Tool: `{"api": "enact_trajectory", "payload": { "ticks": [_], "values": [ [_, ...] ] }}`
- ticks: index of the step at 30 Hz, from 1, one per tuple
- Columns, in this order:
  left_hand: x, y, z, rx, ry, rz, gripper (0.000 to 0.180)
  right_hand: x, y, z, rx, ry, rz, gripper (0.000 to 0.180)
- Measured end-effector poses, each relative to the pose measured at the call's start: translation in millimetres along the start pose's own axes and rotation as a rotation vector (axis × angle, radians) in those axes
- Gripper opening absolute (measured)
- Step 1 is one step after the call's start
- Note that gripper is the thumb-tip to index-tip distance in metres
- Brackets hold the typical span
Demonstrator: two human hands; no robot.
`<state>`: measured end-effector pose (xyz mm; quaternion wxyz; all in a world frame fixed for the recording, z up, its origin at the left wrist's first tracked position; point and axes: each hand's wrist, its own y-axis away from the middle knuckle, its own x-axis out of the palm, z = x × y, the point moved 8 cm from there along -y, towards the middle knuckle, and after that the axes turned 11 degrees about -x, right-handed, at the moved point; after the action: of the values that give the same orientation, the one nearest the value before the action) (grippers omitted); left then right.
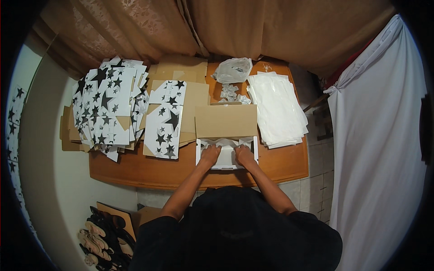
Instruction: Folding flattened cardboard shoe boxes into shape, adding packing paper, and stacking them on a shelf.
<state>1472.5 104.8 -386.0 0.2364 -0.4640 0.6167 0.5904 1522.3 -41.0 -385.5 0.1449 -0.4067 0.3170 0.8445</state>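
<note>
An open cardboard box (227,167) with white sides stands near the table's front edge. Its brown lid (226,122) is raised at the back. White tissue paper (228,149) lines the inside. My left hand (209,156) is in the left part of the box, its fingers curled closed on the paper. Over on the right, my right hand (244,156) also grips the paper, with its fingers bent in. The fingertips are partly hidden, and whether anything lies under the paper cannot be seen.
Flat star-printed cardboard blanks (104,104) are piled at the left, with a separate folded blank (163,131) beside the box. Brown cardboard sheets (190,86) lie behind. A plastic bag (233,70), small crumpled packets (229,93) and a stack of white paper (276,110) occupy the back right.
</note>
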Motion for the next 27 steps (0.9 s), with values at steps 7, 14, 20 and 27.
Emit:
{"api": "enact_trajectory", "payload": {
  "ticks": [7, 14, 20, 27],
  "values": [
    [12, 0, 1, -0.003, -0.002, 0.009, 0.069, -9, 7, -10, 0.117, 0.208, -0.196, 0.046],
    [14, 0, 0, -0.019, 0.001, -0.043, 0.087, 6, -2, -15, 0.120, 0.367, -0.223, 0.058],
    [27, 4, 6, -0.052, -0.071, -0.071, 0.090, 12, -2, -7, 0.070, 0.355, -0.082, 0.059],
    [29, -3, 1, -0.039, -0.040, -0.073, 0.091, 6, 5, -12, 0.118, 0.365, -0.176, 0.059]
  ]
}}
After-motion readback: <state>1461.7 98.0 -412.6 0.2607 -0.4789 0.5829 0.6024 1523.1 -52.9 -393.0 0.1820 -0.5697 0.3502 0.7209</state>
